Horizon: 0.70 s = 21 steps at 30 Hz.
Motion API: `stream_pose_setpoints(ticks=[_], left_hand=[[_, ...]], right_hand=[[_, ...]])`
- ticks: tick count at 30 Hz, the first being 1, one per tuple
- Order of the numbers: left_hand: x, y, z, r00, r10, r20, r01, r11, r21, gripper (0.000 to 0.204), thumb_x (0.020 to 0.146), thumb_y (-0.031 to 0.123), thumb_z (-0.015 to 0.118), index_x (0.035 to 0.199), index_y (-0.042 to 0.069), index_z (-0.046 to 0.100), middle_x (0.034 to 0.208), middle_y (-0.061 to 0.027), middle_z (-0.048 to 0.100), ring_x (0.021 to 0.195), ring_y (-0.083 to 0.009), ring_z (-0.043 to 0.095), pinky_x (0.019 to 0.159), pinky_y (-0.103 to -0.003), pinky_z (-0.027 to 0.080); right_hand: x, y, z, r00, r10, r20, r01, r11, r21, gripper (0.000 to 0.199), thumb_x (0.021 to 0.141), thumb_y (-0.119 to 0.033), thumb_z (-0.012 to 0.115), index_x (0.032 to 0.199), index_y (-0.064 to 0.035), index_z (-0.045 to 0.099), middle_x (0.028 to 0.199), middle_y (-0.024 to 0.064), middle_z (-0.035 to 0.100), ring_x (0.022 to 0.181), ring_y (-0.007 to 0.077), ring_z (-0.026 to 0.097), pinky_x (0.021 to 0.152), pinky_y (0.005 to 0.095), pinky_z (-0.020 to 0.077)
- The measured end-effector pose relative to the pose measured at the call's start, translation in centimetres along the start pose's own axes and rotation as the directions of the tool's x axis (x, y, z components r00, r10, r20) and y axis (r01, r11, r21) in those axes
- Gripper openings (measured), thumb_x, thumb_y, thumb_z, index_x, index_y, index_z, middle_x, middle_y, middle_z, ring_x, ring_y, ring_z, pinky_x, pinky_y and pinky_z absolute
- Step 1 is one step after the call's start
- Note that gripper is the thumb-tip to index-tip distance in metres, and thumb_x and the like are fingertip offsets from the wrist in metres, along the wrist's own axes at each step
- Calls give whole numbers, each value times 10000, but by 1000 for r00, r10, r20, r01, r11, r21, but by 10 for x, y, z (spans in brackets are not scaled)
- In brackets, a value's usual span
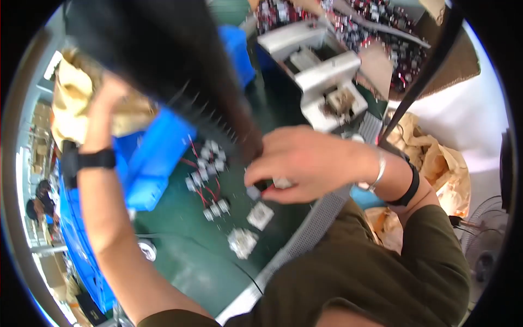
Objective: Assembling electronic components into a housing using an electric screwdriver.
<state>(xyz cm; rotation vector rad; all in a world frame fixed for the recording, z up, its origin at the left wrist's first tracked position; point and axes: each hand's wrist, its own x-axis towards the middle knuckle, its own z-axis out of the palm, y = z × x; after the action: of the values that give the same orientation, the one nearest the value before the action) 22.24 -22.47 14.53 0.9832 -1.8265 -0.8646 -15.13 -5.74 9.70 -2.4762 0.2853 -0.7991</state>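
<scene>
Small white square component [254, 192], pinched at the fingertips of the right hand [305, 163] just above the green mat, near the scene's centre. Yellowish crumpled paper [73, 103], bunched in a blue bin at far left, with the left hand [111, 90] raised and pressed into it.

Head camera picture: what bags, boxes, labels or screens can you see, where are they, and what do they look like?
Blue plastic bins: left of the green table, boxy, bright blue.
Tan crumpled bag: upper left, in the left hand, wrinkled and yellowish.
Tan crumpled wrapping: right, past the right hand, wrinkled, pale brown.
Brown cardboard: upper right, flat.
Labels or screens: none clear enough to tell.
</scene>
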Motion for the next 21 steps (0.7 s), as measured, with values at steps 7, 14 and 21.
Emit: stream_pose_setpoints(ticks=[7,14,21], left_hand=[[-148,122,113,966,-243,-91,253,959,126,588,762,129,689,1286,13,449,1212,-92,529,1074,-168,525,932,-298,413],[-180,99,264,993,-102,63,78,946,315,543,637,165,795,1093,24,537,1001,-116,546,798,-222,581,653,-300,488],[-173,78,293,994,78,71,-104,822,560,556,627,202,781,1119,53,568,1014,-104,532,939,-281,527,770,-368,455]], right_hand=[[-55,-8,-11,910,400,-110,-349,882,318,280,705,38,662,976,-8,608,944,72,621,847,148,615,749,267,499],[-64,-8,-5,830,450,-331,-301,860,413,305,757,-25,698,1043,-26,595,970,22,615,891,93,587,819,241,480],[-79,-8,-7,839,494,-228,-359,818,450,270,763,-44,696,1005,-10,581,962,44,606,889,113,590,817,259,490]])
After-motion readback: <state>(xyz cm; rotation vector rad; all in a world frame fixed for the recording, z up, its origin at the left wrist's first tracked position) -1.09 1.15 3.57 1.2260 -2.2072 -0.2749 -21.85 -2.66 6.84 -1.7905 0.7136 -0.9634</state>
